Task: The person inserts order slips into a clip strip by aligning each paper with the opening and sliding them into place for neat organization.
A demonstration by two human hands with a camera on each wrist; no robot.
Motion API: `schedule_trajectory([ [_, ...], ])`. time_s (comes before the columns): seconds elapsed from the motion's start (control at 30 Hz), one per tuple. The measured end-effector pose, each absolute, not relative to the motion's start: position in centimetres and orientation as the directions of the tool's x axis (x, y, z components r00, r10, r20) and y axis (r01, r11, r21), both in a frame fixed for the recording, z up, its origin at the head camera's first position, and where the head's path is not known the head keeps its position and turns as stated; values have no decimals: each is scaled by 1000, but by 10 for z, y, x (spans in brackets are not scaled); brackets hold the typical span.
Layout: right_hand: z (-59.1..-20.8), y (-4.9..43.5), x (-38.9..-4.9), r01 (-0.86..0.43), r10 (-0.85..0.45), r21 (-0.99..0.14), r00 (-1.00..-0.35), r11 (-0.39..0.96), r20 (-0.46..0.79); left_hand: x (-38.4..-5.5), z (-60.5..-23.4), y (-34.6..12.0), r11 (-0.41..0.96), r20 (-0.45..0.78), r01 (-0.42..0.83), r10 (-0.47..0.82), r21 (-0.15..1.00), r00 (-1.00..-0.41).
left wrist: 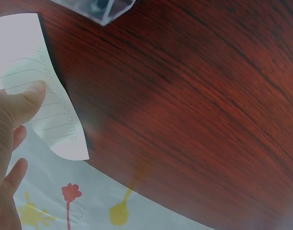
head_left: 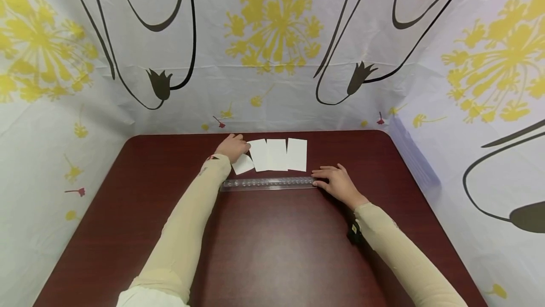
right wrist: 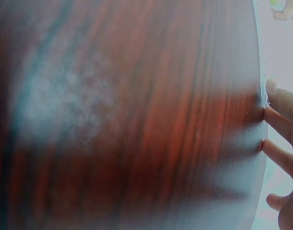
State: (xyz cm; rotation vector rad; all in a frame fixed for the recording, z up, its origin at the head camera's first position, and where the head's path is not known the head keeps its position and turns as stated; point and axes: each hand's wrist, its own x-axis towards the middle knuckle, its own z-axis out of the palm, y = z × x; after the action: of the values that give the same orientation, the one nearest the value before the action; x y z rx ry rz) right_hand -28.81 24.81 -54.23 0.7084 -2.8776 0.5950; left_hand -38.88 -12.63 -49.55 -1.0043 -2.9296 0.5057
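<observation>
A small white sheet of paper [head_left: 243, 165], printed with lines and a column of little squares, is pinched by my left hand [head_left: 232, 147]. Its thumb lies across the printed face, and the sheet [left wrist: 60, 110] bends in the left wrist view. Just right of it, three white paper slips [head_left: 276, 154] lie side by side near the table's back edge. In front of them runs a long clear plastic strip [head_left: 268, 183] with a row of round shapes. My right hand [head_left: 337, 184] holds the strip's right end between thumb and forefinger, other fingers spread.
The dark red wooden table [head_left: 272, 241] ends at a patterned white curtain [head_left: 272, 99] close behind the slips. Curtain also hangs along both sides. A black wrist device [head_left: 354, 232] sits under the right forearm.
</observation>
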Motion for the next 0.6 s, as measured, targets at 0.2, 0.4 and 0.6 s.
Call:
schedule_trajectory([
  [0.2,-542,247,-289,-463,-418,-338,-886,819,201,-387,-493,-127,718,-92,608,618,-338,-781],
  [0.4,-541,246,-288,-462,-417,-343,-887,818,198,-384,-490,-127,702,-57,609,637,-370,-769],
  [0.6,-538,245,-285,-457,-414,-345,-889,820,194,-387,-494,-129,690,-27,594,643,-413,-765],
])
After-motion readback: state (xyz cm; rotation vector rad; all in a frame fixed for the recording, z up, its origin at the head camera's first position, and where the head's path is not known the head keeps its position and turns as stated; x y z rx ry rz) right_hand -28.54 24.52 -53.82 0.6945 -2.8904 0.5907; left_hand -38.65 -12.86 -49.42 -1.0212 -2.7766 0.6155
